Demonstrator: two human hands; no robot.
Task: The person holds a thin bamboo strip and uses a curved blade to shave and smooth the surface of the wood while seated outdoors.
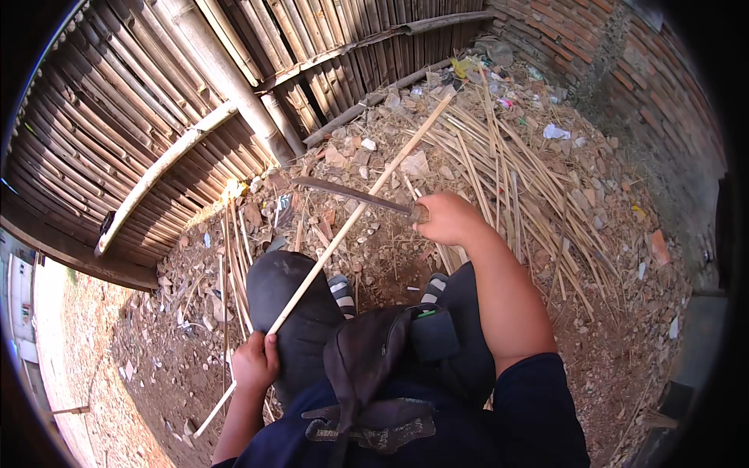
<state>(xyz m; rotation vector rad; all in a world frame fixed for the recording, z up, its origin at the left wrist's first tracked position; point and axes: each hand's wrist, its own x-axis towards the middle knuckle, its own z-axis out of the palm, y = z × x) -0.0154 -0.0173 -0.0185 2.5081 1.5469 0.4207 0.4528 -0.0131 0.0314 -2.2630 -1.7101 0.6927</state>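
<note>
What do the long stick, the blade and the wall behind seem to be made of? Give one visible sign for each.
Stick: probably split bamboo, pale, matt and straight, like the strips littering the ground. Blade: likely metal, dark and dull, thin and slightly curved; its handle is hidden in the right hand. Wall: bamboo or cane poles, brown and weathered, set side by side. The left hand grips the stick.

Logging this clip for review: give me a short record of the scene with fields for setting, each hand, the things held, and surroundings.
setting: outdoors, dirt ground beside a bamboo fence and a brick wall
left hand: closed around a long bamboo strip, near its lower end
right hand: gripping the handle of a knife
knife and strip: blade lies across the strip, above the knees
surroundings: pile of bamboo strips on rubble, scattered litter
posture: seated or crouched, dark trousers, bag at the waist
</note>
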